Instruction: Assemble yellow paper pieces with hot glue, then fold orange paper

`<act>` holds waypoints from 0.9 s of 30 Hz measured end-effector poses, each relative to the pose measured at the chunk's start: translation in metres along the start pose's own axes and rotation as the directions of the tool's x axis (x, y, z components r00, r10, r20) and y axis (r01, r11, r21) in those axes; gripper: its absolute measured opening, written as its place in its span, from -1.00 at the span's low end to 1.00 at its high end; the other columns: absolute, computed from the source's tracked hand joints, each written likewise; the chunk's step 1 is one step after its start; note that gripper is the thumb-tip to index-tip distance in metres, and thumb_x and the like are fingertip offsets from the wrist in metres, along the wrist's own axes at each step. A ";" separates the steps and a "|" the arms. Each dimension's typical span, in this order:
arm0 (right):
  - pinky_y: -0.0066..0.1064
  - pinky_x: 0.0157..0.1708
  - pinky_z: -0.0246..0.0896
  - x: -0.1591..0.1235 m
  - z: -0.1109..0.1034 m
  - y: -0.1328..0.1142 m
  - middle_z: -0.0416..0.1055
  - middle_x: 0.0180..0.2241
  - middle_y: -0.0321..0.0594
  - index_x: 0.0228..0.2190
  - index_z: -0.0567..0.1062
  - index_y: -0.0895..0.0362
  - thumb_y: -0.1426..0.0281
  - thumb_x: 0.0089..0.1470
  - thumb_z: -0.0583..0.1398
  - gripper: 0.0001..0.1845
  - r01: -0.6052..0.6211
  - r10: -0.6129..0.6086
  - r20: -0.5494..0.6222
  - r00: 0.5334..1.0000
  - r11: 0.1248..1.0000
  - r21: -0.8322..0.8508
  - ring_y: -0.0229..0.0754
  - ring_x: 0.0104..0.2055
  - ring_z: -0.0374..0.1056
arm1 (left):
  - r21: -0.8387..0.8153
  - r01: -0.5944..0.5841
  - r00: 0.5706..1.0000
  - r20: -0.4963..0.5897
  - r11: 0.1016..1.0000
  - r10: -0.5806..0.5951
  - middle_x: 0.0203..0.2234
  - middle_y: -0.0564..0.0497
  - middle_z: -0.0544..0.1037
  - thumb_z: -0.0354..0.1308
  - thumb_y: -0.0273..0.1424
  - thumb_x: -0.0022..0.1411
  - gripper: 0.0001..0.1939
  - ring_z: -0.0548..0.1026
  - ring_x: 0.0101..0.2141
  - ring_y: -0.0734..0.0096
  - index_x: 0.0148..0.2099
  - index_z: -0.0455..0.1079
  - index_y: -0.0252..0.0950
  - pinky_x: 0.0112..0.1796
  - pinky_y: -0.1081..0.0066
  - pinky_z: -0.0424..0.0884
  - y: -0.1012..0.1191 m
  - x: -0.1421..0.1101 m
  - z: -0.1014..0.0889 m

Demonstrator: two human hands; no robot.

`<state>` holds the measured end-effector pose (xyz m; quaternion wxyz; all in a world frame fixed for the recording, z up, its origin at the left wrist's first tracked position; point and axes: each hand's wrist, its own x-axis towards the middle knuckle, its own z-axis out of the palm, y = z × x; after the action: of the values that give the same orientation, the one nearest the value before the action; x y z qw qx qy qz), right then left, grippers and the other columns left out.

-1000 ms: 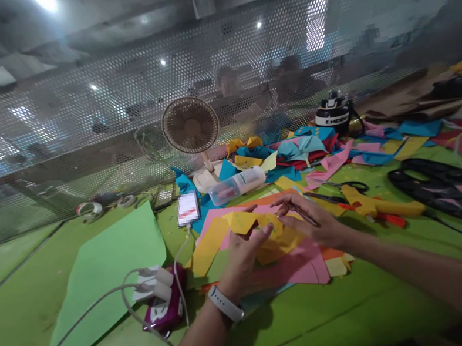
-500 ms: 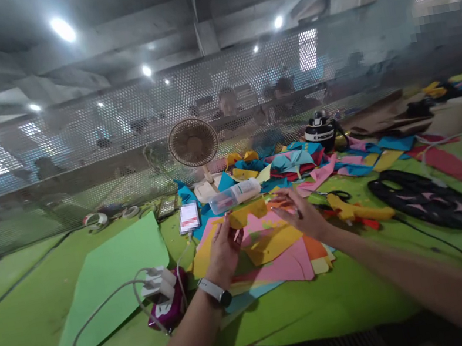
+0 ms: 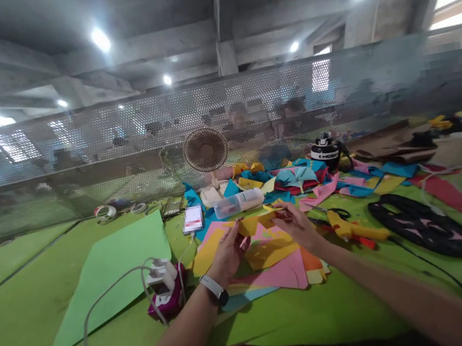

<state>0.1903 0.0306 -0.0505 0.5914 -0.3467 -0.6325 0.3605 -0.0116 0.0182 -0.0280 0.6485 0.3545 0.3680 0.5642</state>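
Observation:
A small yellow piece of paper is held up over the pile of coloured sheets, stretched between both hands. My left hand, with a watch at its wrist, pinches the left end. Thumb and fingers of my right hand are closed at the right end. Below lie yellow sheets and pink sheets, layered on the green table. Just beyond the hands a clear plastic bottle lies on its side.
A yellow glue gun and scissors lie to the right, near a black oval perforated pad. On the left are a green sheet and a purple power strip with cords. A fan and paper scraps stand farther back.
My right hand, earlier spread and apart from the yellow paper, has closed on its right end. The head view has tilted upward and shifted slightly left.

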 end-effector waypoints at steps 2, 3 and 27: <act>-0.33 -0.25 0.34 -0.002 0.000 -0.004 0.40 -0.30 -0.21 -0.15 0.31 0.06 0.19 0.07 0.19 -0.66 0.003 -0.002 0.019 1.000 1.000 -0.015 -0.15 -0.22 0.39 | 0.014 -0.004 1.000 0.001 1.000 0.004 -0.42 0.04 0.52 0.22 -0.26 0.11 -0.85 0.48 -0.41 0.48 -0.35 0.40 -0.22 -0.37 0.50 0.40 -0.001 0.000 0.000; -0.35 -0.30 0.33 -0.003 -0.001 -0.007 0.40 -0.34 -0.23 -0.16 0.33 0.06 0.19 0.06 0.20 -0.67 0.003 -0.002 0.026 1.000 1.000 -0.026 -0.16 -0.27 0.39 | 0.021 -0.008 1.000 -0.001 1.000 0.008 -0.45 0.04 0.51 0.23 -0.24 0.09 -0.83 0.48 -0.43 0.48 -0.36 0.40 -0.23 -0.37 0.49 0.40 -0.002 -0.001 -0.001; -0.38 -0.39 0.27 -0.010 0.000 -0.019 0.37 -0.45 -0.27 -0.18 0.36 0.11 0.17 0.07 0.17 -0.66 0.008 -0.010 -0.015 1.000 0.990 -0.144 -0.18 -0.39 0.35 | 0.390 -0.378 0.918 0.040 0.840 0.395 -0.50 0.00 0.52 0.28 -0.18 0.01 -0.70 0.42 -0.45 0.41 -0.34 0.50 -0.34 -0.39 0.44 0.36 0.003 -0.003 0.003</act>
<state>0.1903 0.0130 -0.0391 0.5714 -0.3887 -0.6536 0.3085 -0.0110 0.0156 -0.0239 0.4298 0.5312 0.4075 0.6059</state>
